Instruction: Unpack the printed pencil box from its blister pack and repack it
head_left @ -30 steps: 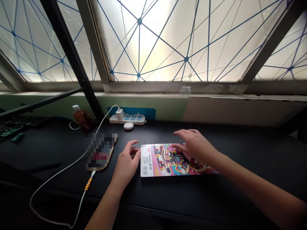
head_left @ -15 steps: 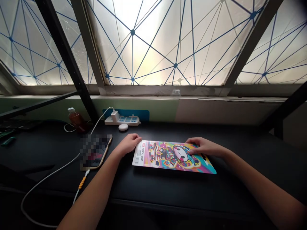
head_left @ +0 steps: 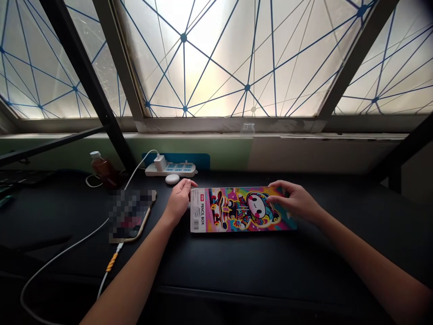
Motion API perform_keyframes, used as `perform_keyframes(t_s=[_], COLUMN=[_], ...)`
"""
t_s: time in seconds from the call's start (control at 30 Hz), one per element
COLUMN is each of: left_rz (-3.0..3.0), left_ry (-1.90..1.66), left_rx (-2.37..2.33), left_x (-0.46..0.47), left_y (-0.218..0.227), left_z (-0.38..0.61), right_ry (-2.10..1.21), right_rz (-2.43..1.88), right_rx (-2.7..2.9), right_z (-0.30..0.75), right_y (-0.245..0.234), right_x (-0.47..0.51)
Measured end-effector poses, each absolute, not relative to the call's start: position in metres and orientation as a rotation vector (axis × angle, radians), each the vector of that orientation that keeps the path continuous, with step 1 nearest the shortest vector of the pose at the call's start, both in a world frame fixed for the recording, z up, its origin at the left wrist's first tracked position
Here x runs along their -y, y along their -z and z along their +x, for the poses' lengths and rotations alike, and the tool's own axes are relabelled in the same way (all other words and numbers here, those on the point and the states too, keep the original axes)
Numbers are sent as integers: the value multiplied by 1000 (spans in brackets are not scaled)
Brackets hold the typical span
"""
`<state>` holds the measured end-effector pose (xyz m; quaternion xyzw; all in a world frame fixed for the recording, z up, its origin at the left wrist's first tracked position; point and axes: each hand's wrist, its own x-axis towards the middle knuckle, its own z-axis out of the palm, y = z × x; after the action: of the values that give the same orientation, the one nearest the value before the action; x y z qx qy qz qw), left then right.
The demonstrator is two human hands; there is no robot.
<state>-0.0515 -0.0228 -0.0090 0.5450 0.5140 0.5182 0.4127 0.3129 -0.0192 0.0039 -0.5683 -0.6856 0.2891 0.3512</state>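
A flat pencil box [head_left: 237, 210] lies lengthwise in front of me, its bright cover printed with a cartoon figure on a skateboard. The white strip at its left end reads "PENCIL BOX" above a barcode. My left hand [head_left: 179, 201] is closed at the far left corner, its fingertips partly hidden from me. On the other end, my right hand [head_left: 296, 201] grips the box with the thumb on the cover and the fingers over the far edge.
Left of my left forearm lies a phone [head_left: 147, 221], partly blurred out, with a white cable [head_left: 67, 249] plugged in. Behind stand a bottle of reddish drink [head_left: 105, 170], a power strip [head_left: 182, 169] and a small white case [head_left: 172, 179]. Black metal bars [head_left: 120, 146] rise on both sides.
The pencil box has been turned level and shifted slightly away from me; its right end has swung away. Both hands moved with it and stay at its ends.
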Motion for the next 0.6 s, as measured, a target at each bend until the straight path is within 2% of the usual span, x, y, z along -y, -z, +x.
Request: perform_keyframes(t_s=[0.1,0.2,0.47,0.6], left_rz=[1291,1226,1209,1261], left_ry=[-1365,-1373,-1416,-1294], left_rx=[-1234,-1205,-1105,-1124], left_x=[25,25,28,32], left_y=[5,3,-2,-6], left_z=[-51,-51,-52,-55], right_ry=[-397,-237,-207,-218], right_rz=[-1369,-1349,-1254,-1136], right_rx=[1793,1800,1986,2174], right_z=[310,305,297,298], right_y=[-6,-7,-20,-17], right_x=[25,30,42,42])
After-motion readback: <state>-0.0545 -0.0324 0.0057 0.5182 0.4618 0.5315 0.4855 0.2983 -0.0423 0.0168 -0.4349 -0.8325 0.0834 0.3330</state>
